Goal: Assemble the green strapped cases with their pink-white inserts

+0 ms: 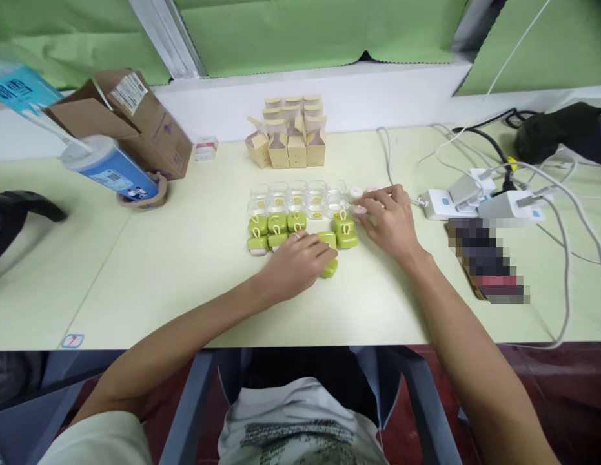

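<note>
My left hand (303,266), a ring on one finger, reaches over small green cases with cord loops. Its fingers curl against a green case (329,268) at the near right of the group and partly hide it. Other green cases (277,223) stand in short rows to the left, and two more (347,239) sit between my hands. My right hand (390,223) has its fingertips closed at a small pink-and-white round piece (361,210). Right behind it lies a white round piece (355,192). Clear plastic boxes (297,199) with gold stickers stand in rows behind the cases.
Open tan cartons (287,142) stand by the wall. At left are a cardboard box (155,135), a blue canister (116,171) and a small box (206,149). A power strip (445,203) with chargers and cables, plus a blurred phone (487,258), lie at right.
</note>
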`<state>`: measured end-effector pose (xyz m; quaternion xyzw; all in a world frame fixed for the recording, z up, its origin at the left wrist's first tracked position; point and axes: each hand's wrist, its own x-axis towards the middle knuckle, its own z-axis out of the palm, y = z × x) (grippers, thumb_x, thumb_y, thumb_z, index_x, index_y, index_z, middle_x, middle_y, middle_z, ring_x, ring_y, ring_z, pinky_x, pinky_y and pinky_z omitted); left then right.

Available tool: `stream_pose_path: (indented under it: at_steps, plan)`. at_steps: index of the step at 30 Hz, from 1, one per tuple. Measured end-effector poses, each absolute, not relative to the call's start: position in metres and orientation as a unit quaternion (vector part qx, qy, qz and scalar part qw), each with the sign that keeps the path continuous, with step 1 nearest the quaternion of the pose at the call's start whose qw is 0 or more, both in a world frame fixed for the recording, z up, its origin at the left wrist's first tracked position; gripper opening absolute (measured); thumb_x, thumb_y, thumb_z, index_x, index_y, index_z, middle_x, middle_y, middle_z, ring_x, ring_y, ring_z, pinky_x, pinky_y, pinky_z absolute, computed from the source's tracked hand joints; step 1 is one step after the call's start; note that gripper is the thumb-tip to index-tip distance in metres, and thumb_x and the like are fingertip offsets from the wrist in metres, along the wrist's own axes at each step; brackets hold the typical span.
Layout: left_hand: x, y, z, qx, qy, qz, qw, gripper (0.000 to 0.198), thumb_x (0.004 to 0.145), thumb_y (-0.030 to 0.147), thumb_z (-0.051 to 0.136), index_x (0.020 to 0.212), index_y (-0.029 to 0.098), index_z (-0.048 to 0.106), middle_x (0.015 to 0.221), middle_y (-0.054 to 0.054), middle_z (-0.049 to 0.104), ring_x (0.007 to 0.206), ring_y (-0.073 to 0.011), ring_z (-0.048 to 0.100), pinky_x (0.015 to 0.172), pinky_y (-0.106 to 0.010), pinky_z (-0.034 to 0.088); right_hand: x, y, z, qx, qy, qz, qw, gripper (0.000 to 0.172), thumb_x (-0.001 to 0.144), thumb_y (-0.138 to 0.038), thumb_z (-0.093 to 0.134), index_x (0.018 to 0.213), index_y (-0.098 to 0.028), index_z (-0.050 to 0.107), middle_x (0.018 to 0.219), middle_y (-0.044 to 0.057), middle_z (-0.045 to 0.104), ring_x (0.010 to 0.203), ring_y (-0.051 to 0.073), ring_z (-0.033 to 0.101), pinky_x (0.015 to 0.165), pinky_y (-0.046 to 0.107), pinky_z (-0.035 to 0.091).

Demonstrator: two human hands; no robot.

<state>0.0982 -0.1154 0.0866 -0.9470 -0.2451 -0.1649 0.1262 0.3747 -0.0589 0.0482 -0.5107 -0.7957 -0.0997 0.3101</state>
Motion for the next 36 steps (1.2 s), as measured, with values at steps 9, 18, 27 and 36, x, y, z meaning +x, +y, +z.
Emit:
stream_pose_path:
  at_steps: [9, 18, 27, 36]
  plan:
    - [0.059, -0.126, 0.104, -0.819, -0.315, -0.405, -0.259, 0.033, 0.111, 0.014, 0.055, 0.127, 0.026, 0.081, 0.113, -0.006, 0.073, 0.092, -0.0156, 0.076, 0.069, -0.03, 0.069, 0.328, -0.098, 0.074, -0.456, -0.673, 0.13, 0.568, 0.038, 0.118, -0.042, 0.045, 0.15, -0.03, 0.062, 0.132, 0.014, 0.061, 0.108, 0.028, 0.076, 0.081, 0.045, 0.069]
    - [0.025, -0.11, 0.098, -0.554, -0.31, -0.41, -0.655, 0.048, 0.103, 0.053, 0.077, 0.138, 0.021, 0.079, 0.144, -0.018, 0.076, 0.112, -0.0324, 0.084, 0.081, -0.042, 0.078, 0.279, -0.133, 0.074, -0.36, -0.689, 0.349, 0.523, 0.051, 0.112, -0.049, 0.063, 0.159, -0.031, 0.057, 0.143, 0.016, 0.066, 0.116, 0.029, 0.077, 0.093, 0.052, 0.072]
    - [0.042, -0.128, 0.085, -0.578, -0.293, -0.391, -0.653, 0.068, 0.09, 0.046, 0.093, 0.153, 0.036, 0.07, 0.156, -0.01, 0.07, 0.131, -0.0345, 0.077, 0.094, -0.046, 0.077, 0.268, -0.146, 0.077, -0.287, -0.684, 0.271, 0.613, 0.042, 0.099, -0.02, 0.079, 0.14, -0.031, 0.074, 0.126, 0.011, 0.077, 0.122, 0.029, 0.073, 0.092, 0.048, 0.069]
    - [0.05, -0.14, 0.079, -0.528, -0.363, -0.454, -0.619, 0.064, 0.06, 0.027, 0.111, 0.119, 0.025, 0.085, 0.113, -0.006, 0.085, 0.083, -0.0231, 0.085, 0.07, -0.03, 0.074, 0.264, -0.151, 0.086, -0.282, -0.751, 0.139, 0.58, 0.05, 0.091, -0.007, 0.085, 0.138, -0.02, 0.076, 0.118, 0.013, 0.082, 0.105, 0.027, 0.08, 0.084, 0.044, 0.069]
